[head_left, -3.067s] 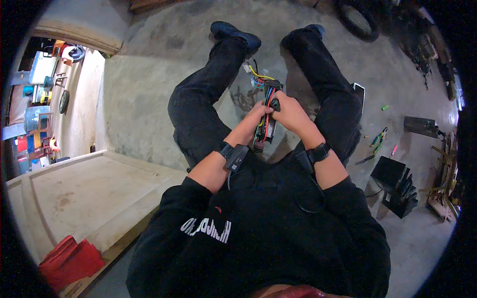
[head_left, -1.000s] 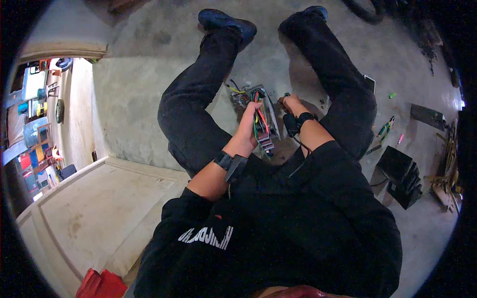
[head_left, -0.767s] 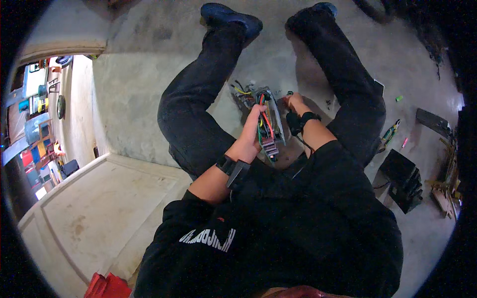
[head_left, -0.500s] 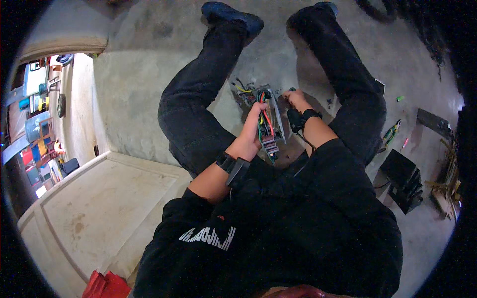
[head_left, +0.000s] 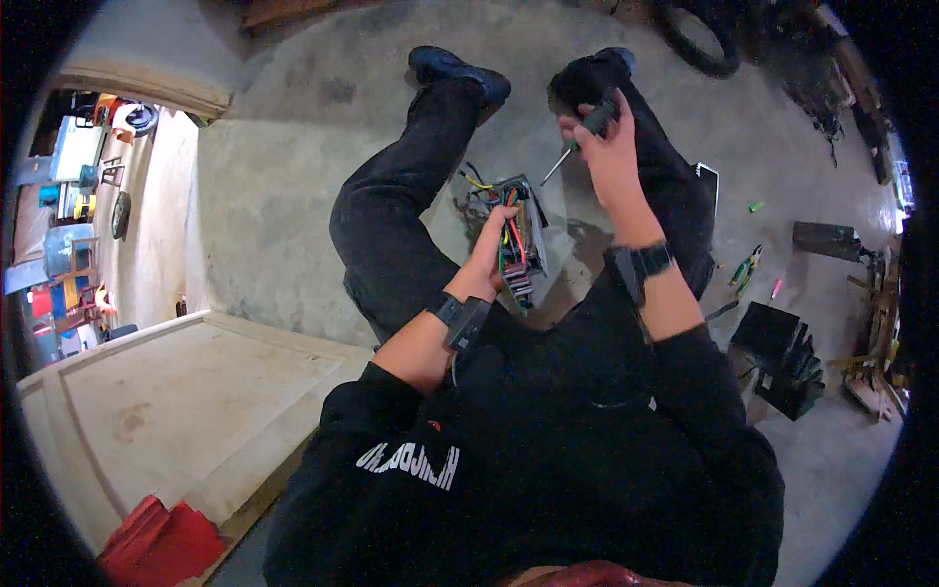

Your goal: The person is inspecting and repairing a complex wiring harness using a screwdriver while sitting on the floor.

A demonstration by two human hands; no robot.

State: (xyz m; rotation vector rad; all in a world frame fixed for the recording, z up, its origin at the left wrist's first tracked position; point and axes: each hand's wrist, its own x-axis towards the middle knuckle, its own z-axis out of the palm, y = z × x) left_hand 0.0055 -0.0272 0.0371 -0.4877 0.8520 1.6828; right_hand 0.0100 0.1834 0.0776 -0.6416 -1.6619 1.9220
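Observation:
My left hand [head_left: 485,252] grips an open metal-cased electronic unit [head_left: 518,286] between my thighs, its thumb lying against red, yellow and green wires [head_left: 510,227] that run along the top. More loose wires [head_left: 474,181] stick out at the far end. My right hand [head_left: 611,147] is raised above and to the right of the unit, fingers wrapped loosely round the dark handle of a screwdriver [head_left: 556,163]. Its thin shaft points down-left, with the tip just above and right of the unit's far end. My legs lie bent either side.
At right on the concrete floor are green-handled pliers [head_left: 743,269], a pink marker-like item [head_left: 776,289], black plates [head_left: 773,352] and a dark block [head_left: 822,238]. A tyre [head_left: 719,59] lies at top right. A pale wooden panel [head_left: 196,411] with red cloth [head_left: 161,538] stands at lower left, by a doorway.
My right hand has risen from beside the unit to near my right shin, and the screwdriver's shaft now shows. My left hand still holds the unit, having shifted little since half a second ago.

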